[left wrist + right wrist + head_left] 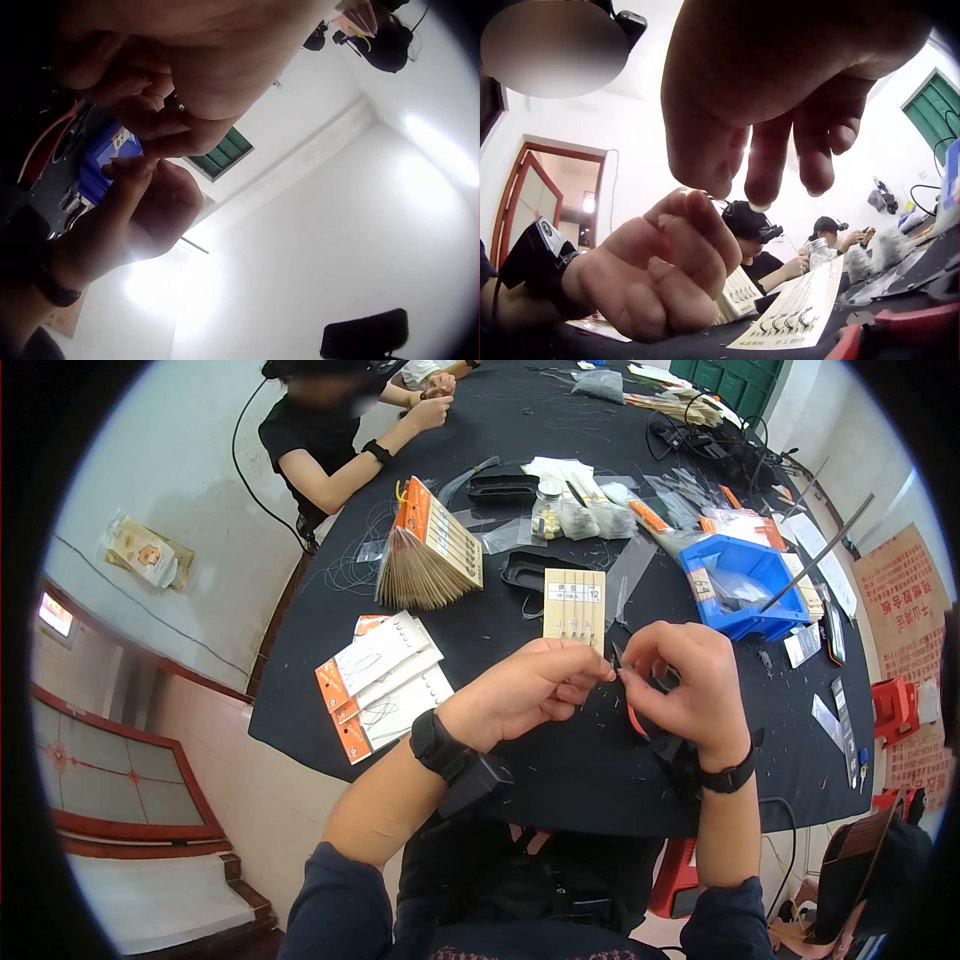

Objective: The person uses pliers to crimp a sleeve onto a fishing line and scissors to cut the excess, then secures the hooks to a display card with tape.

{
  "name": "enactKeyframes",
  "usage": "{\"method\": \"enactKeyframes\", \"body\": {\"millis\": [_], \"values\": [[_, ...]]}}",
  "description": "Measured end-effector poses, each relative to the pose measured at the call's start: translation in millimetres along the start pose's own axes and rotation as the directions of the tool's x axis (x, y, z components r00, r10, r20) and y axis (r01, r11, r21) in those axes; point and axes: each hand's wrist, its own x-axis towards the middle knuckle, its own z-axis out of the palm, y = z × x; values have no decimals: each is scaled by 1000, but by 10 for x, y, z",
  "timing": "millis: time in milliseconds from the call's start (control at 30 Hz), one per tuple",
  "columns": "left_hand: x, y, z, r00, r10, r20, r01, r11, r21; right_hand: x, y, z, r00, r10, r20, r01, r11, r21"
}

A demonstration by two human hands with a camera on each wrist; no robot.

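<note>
In the head view my left hand [530, 690] and right hand [695, 685] meet fingertip to fingertip over the near part of the table. Between them they pinch a tiny thin curved thing that looks like a fish hook [725, 205], mostly covered by the fingers. Just beyond lies a tan card [574, 605] marked 12, with a row of fish hooks [787, 324] on it. Red-handled pliers [636, 722] lie under my right hand. From the left wrist both thumbs and forefingers appear pressed close together.
White-and-orange cards [385, 685] lie at the left, with a fanned card bundle [435, 555] behind them. A blue bin [718, 622] stands at the right with a thin rod sticking out. Behind are a jar [546, 512] and plastic bags. Another person [335, 465] sits at the far left edge.
</note>
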Motion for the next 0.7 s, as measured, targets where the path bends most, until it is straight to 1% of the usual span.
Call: {"method": "enactKeyframes", "body": {"millis": [333,700], "values": [[14,-17,-4,1000,-16,1,16,1000,20,-8,30,25,999,-40,6,40,999,-6],[26,-28,-25,999,-35,1,35,999,18,-8,23,29,998,-51,21,51,999,5]]}}
